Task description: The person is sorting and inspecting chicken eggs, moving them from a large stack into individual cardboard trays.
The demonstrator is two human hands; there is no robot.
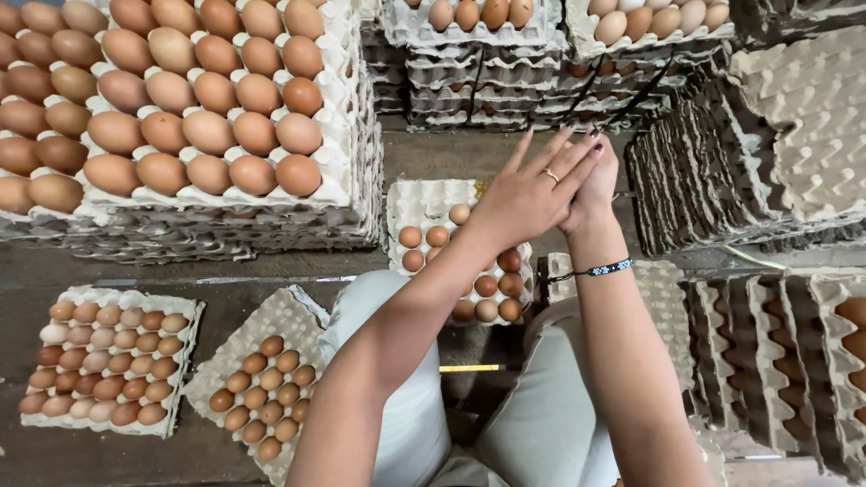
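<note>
At the far left, low on the wooden floor (271, 271), lies a full tray of brown eggs (106, 361), and just beside it a second tray of eggs (263, 383) lies turned at an angle, one corner of it empty. Above these two stands a high stack of egg trays (207, 117), its top layer full of brown eggs. In the middle, before the person's knees in light grey trousers (541, 424), a half-filled tray (428, 221) rests on the floor, partly hidden under the arms. Over this tray the two hands meet: the left hand (532, 194), with a ring, lies across the right hand (591, 185), its fingers (568, 153) stretched out straight and a little spread, holding nothing I can see. The right hand is mostly covered, so I cannot tell if its fingers hold something; its wrist wears a dark bead bracelet (609, 268). To the right lean piles of empty grey cartons (794, 135), and behind are more tied stacks of eggs (541, 54)
</note>
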